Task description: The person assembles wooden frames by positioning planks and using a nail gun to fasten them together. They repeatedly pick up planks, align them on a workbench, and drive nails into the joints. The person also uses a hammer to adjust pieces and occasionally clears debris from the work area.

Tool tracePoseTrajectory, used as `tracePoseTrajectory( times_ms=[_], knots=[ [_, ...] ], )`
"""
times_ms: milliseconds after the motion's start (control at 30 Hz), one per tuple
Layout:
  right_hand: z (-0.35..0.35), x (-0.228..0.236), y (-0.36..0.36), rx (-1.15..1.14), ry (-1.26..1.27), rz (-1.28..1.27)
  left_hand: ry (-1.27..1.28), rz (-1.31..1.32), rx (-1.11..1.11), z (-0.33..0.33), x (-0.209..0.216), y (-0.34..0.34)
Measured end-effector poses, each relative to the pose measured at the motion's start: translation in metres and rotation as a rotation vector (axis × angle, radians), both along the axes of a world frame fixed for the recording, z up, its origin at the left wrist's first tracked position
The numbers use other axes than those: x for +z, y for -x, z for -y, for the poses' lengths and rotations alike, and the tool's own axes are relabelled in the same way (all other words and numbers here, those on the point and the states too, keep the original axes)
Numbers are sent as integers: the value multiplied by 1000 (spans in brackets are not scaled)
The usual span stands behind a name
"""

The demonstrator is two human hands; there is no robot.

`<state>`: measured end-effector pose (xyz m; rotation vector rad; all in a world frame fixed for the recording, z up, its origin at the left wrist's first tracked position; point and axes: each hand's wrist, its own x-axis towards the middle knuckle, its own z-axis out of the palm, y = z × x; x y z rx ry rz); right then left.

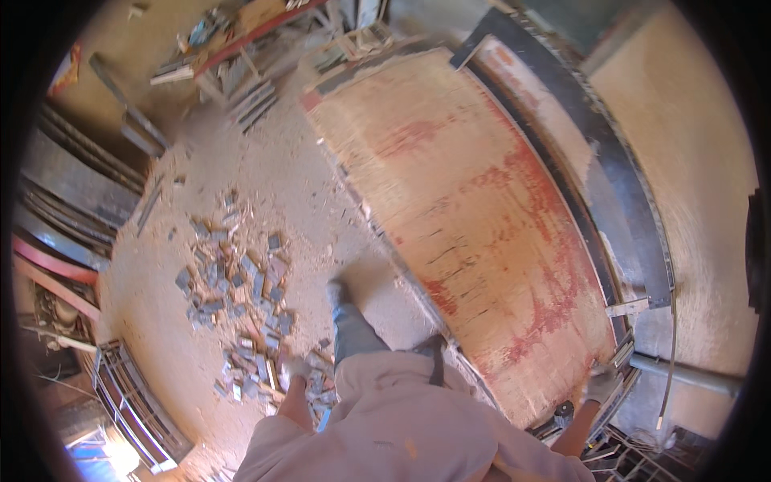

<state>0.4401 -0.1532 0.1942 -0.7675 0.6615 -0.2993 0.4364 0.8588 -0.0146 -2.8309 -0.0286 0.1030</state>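
My right hand (601, 386) grips the near corner of the large red-stained plywood sheet (474, 217) on the counter; I'd hold firmly and push evenly. My left hand (294, 367) hangs loosely closed.

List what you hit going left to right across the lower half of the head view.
Metal grate → pile of wood offcuts on the sawdust floor → left hand → jeans leg and shoe → big red-stained plywood sheet → right hand at its corner → grey pipe.
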Motion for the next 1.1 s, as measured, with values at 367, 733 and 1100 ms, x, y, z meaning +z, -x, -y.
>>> tracePoseTrajectory(
  times_ms=[367,733,1100],
  knots=[
    [-630,-76,-350,1014,297,-893,1491,-171,809,76,14,-291],
    [-670,-351,-467,1866,1303,-859,1440,-232,437,140,-26,-357],
    [-847,-239,-667,1362,668,-824,1688,-232,1070,-40,20,-506]
  ],
)
